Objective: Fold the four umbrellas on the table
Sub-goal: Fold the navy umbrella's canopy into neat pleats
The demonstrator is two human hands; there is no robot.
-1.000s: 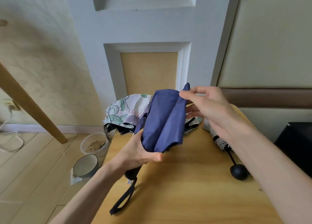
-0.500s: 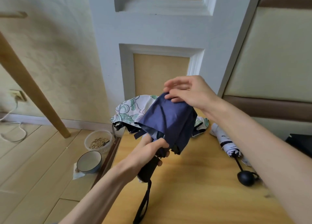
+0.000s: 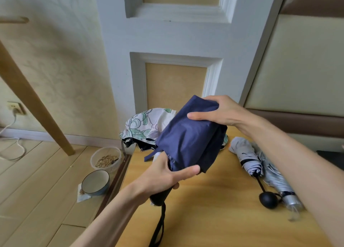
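Table (image 3: 214, 218): a light wooden top that fills the near right of the scene and bears three umbrellas.
Navy umbrella (image 3: 188, 137): held in the air above the table's left part and tilted, its canopy gathered in loose folds. Its black handle (image 3: 160, 196) points near-left and a black strap (image 3: 159, 226) hangs from it.
Floral umbrella (image 3: 145, 124): lies on the far left corner of the table, partly behind the navy one, with its canopy loose and crumpled.
Silver umbrella (image 3: 275, 178): closed, lies on the right of the table, touching the white one.
White umbrella (image 3: 245, 153): wrapped shut and lying just left of the silver one, its black ball handle (image 3: 269, 200) pointing near.
Right hand (image 3: 221, 111): grips the far upper end of the navy canopy, thumb pressed across the fabric, fingers curled round behind.
Left hand (image 3: 163, 176): fingers curled round the navy umbrella's handle, thumb laid along the lower canopy edge.
Clear tub (image 3: 106, 159): on the floor left of the table, with grain inside.
Bowl (image 3: 95, 181): on the floor, just nearer than the tub.
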